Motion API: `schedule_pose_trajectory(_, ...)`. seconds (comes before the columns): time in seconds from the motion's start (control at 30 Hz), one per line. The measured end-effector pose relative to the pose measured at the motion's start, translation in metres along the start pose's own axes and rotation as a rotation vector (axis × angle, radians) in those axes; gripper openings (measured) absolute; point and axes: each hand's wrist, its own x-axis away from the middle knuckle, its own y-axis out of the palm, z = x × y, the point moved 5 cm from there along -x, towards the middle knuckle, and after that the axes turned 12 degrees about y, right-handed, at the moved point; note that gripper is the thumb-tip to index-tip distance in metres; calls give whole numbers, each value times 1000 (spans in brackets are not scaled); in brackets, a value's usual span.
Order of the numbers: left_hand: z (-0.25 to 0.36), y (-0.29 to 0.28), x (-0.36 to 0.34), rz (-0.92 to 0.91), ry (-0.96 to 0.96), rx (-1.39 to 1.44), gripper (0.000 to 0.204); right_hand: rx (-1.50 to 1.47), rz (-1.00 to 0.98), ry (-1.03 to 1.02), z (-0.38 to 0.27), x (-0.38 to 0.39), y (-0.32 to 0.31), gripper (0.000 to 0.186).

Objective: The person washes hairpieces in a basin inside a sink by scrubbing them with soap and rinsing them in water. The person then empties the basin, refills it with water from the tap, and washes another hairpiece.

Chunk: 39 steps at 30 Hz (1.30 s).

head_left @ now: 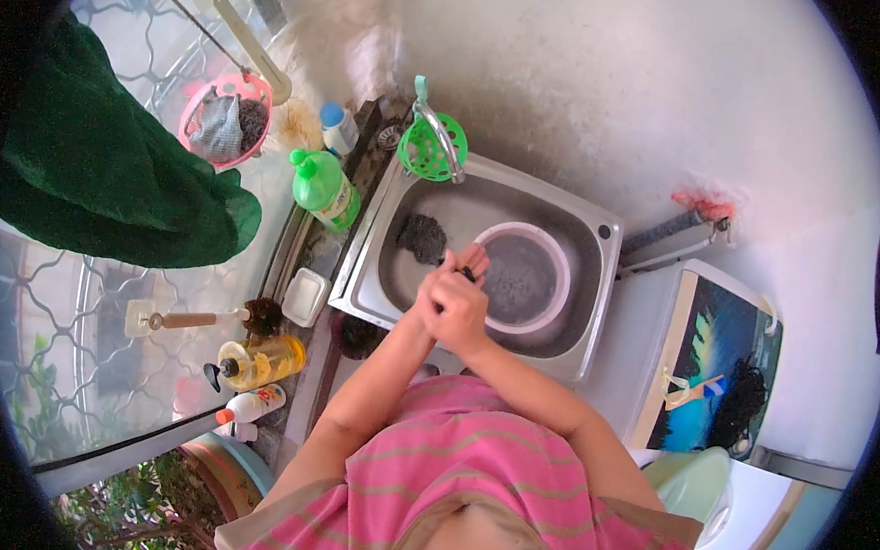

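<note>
Over the steel sink (385,210), both of my hands meet close together. My left hand (434,286) has its fingers stretched out to the upper right, palm partly showing. Against it my right hand (461,313) is closed, knuckles up. A small dark lump (467,274) shows between them; its kind is hidden by the fingers. Just right of the hands, a pale pink round basin (558,263) with cloudy grey water sits in the sink. A dark grey clump like a scouring pad (422,238) lies on the sink floor, left of the basin.
A curved tap (455,164) with a green strainer basket (431,151) stands at the sink's back. Left are a green bottle (326,190), a white soap dish (306,297) and a yellow pump bottle (262,362). A dark green cloth (115,157) hangs upper left. A covered white appliance (655,350) stands right.
</note>
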Motion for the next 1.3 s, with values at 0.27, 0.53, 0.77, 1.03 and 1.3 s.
schedule_pose_trajectory(0.27,4,28,20,330,-158,-121,35,93,228,-5,46,-33,1,28)
schedule_pose_trajectory(0.53,-12,27,26,388,-140,-86,44,168,260,104,98,-61,8,28)
schedule_pose_trajectory(0.77,7,19,19,-23,122,4,45,56,101,-149,31,-23,8,24)
schedule_pose_trajectory(1.03,9,23,25,330,-39,-150,48,101,178,35,67,-58,12,25)
schedule_pose_trajectory(1.3,2,-6,26,98,70,-88,49,9,24,-208,64,-27,28,26)
